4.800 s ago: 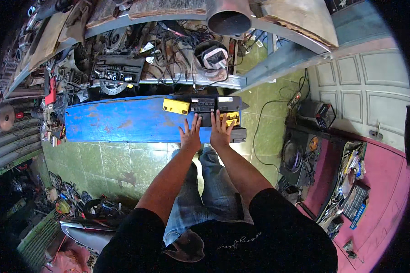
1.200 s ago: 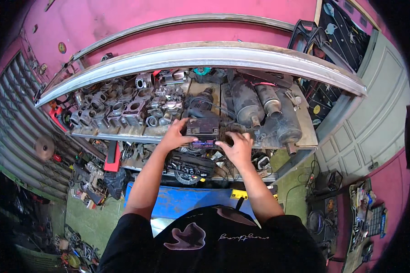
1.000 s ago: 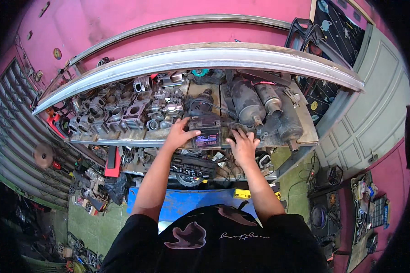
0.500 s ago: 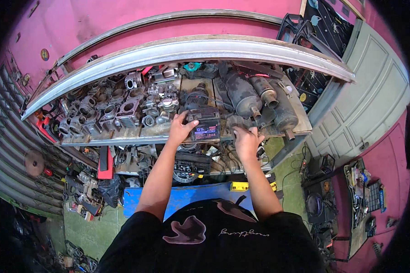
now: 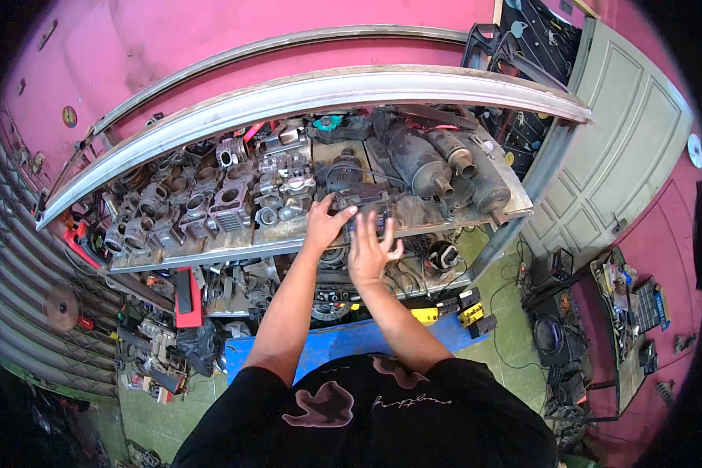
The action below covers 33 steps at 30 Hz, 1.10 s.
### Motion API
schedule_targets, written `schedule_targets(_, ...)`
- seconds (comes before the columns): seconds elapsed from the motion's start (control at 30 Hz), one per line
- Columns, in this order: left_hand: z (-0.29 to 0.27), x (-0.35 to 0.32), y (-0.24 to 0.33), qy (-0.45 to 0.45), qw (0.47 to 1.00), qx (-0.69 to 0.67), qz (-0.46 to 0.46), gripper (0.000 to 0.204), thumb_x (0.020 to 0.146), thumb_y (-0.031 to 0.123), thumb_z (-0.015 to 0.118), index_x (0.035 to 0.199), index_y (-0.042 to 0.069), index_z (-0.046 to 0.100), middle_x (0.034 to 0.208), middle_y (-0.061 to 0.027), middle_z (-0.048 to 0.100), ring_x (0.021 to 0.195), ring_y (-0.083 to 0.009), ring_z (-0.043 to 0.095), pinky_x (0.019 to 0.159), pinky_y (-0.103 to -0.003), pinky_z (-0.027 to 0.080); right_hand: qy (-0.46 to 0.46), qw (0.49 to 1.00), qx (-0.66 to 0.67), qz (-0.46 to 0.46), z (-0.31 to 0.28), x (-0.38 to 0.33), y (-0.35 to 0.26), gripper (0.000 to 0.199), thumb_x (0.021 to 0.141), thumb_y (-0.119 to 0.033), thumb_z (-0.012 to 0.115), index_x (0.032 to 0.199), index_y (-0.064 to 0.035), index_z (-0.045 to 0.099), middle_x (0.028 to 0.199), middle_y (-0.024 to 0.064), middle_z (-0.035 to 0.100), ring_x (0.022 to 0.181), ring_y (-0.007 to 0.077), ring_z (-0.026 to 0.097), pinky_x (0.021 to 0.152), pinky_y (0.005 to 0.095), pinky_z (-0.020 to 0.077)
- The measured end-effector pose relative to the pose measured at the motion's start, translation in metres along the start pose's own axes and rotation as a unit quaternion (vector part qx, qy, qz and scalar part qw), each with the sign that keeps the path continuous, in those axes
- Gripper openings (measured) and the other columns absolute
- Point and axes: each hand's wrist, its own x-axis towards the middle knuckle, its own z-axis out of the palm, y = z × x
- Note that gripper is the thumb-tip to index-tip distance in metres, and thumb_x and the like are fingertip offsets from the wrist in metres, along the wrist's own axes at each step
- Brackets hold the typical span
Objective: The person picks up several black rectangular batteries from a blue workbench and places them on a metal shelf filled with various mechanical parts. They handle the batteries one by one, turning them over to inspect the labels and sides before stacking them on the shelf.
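A black battery (image 5: 364, 196) stands on the front edge of the upper shelf. My left hand (image 5: 324, 225) grips its left side, with the thumb over the top edge. In front of the battery's face is my right hand (image 5: 373, 251), its fingers spread and pointing up, partly covering the label. Whether those fingertips touch the case I cannot tell. Just behind the battery lies a dark power tool (image 5: 345, 170) with a cord. Several sooty mufflers (image 5: 420, 162) are to the right of it.
Metal engine cylinders (image 5: 230, 201) crowd the shelf's left half. A metal beam (image 5: 327, 84) crosses above the shelf. Below, more parts fill a lower shelf, and a blue panel (image 5: 288, 352) with yellow-and-black boxes (image 5: 469, 313) lies near me. A pale door (image 5: 600, 148) stands at right.
My right hand has moved left, from beside the mufflers to the battery's front, and its fingers have spread. My left hand stays on the battery. The view has shifted slightly.
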Motion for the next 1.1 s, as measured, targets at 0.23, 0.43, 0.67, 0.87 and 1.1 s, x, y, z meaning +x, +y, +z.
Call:
schedule_targets(0.23,0.003,0.012,-0.032,-0.037,0.996,-0.082,-0.018,0.082,0.074,0.058,0.085,0.133,0.003,0.068,0.111,-0.0275,0.069,0.110,-0.0407,0.065,0.099,-0.049,0.050,0.006,0.993,-0.077,-0.090,-0.007,0.006,0.025,0.049,0.096,-0.021,0.063,0.138,-0.0449,0.063,0.150,-0.0163,0.059,0.150,0.0276,0.043,0.114,0.0662,0.0105)
schedule_targets(0.43,-0.008,0.001,0.002,-0.037,0.999,-0.011,0.023,0.078,0.079,0.053,0.083,0.132,0.000,0.067,0.119,-0.0276,0.071,0.113,-0.0387,0.067,0.102,-0.045,0.050,0.029,0.997,-0.041,-0.060,-0.001,-0.004,0.010,0.044,0.096,-0.022,0.064,0.135,-0.0419,0.067,0.142,-0.0158,0.065,0.146,0.0276,0.049,0.114,0.0669,0.0114)
schedule_targets(0.67,-0.011,-0.005,0.004,-0.002,0.999,-0.021,0.033,0.066,0.077,0.050,0.085,0.125,0.006,0.073,0.112,-0.0197,0.075,0.107,-0.0368,0.065,0.099,-0.044,0.050,-0.006,0.998,-0.059,-0.028,-0.003,0.000,0.043,0.050,0.093,-0.019,0.066,0.135,-0.0465,0.066,0.145,-0.0161,0.063,0.150,0.0294,0.045,0.113,0.0686,0.0117)
schedule_targets(0.87,-0.015,0.000,0.010,-0.073,0.996,-0.042,-0.003,0.078,0.078,0.050,0.086,0.133,-0.002,0.066,0.122,-0.0270,0.069,0.115,-0.0375,0.066,0.103,-0.045,0.049,0.022,0.989,-0.043,-0.142,-0.004,-0.008,0.029,0.045,0.093,-0.019,0.063,0.130,-0.0434,0.070,0.134,-0.0134,0.071,0.148,0.0297,0.047,0.117,0.0659,0.0071)
schedule_targets(1.1,-0.016,-0.004,0.007,-0.058,0.998,-0.029,0.014,0.070,0.078,0.046,0.087,0.129,0.001,0.069,0.117,-0.0228,0.072,0.111,-0.0345,0.066,0.101,-0.043,0.050,0.025,0.998,-0.046,-0.030,-0.008,0.013,0.060,0.041,0.096,-0.020,0.065,0.131,-0.0411,0.070,0.138,-0.0129,0.069,0.148,0.0303,0.046,0.118,0.0643,0.0047)
